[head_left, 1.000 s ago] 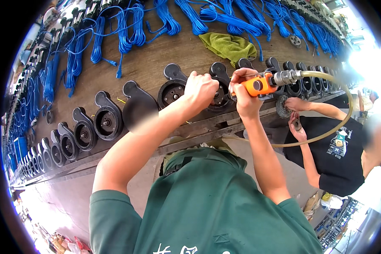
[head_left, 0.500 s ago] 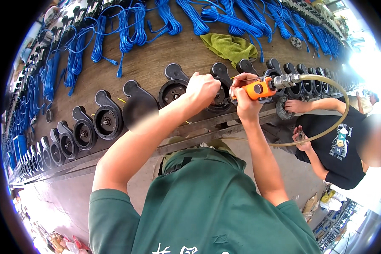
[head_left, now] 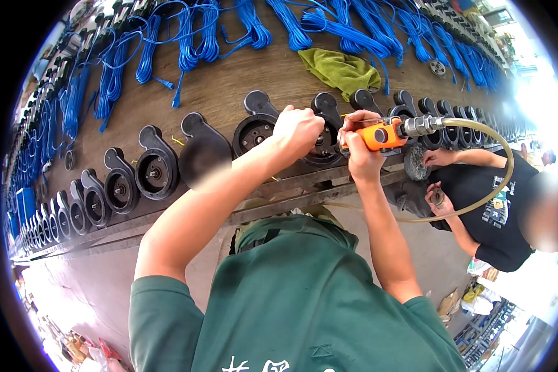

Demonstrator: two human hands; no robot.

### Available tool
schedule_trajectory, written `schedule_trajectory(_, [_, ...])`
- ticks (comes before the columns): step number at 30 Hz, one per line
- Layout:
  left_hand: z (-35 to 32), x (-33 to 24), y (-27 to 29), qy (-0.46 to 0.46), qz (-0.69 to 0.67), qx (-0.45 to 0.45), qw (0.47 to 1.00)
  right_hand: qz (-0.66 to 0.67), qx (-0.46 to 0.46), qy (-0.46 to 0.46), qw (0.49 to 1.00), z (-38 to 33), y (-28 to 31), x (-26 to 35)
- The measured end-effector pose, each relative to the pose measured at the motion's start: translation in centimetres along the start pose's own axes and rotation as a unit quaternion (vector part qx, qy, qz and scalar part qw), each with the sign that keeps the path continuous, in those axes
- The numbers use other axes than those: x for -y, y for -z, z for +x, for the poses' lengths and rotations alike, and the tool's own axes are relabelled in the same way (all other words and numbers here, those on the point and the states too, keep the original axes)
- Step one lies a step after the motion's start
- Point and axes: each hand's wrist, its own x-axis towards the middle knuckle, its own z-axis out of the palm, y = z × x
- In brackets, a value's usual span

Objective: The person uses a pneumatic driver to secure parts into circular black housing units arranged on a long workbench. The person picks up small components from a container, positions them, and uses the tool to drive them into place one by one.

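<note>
My left hand [head_left: 299,131] is closed with its fingertips at the rim of a round black housing [head_left: 321,147]; whatever it pinches is hidden behind the fingers. My right hand [head_left: 363,152] grips an orange air tool [head_left: 378,134], whose front end points left toward that same housing. A metal coupling [head_left: 423,126] joins the tool to a clear yellowish hose [head_left: 501,133]. Just left of my left hand stands another black housing [head_left: 254,133], a metal stud in its middle.
More black housings [head_left: 157,173] line the bench's near edge both ways. Across the brown bench top [head_left: 217,87] lie coiled blue cables [head_left: 195,43] and a green cloth [head_left: 341,69]. At right a co-worker in a black shirt [head_left: 471,186] holds a round part [head_left: 437,197] and a grey fuzzy wheel-shaped thing [head_left: 415,162].
My hands and the air tool hold nearly the same place; the view has shifted slightly. The co-worker's hands have moved a little, and the round part now faces more toward view.
</note>
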Motion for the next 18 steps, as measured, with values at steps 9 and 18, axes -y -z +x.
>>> schedule_trajectory(9, [-0.09,0.14,0.03,0.008,-0.013,0.001,1.0,-0.024,0.002,-0.002,1.0,-0.44,-0.14,-0.1])
schedule_trajectory(18, [-0.11,0.38,-0.16,-0.005,-0.008,-0.037,0.999,-0.078,0.019,-0.006,0.997,-0.14,0.26,-0.55])
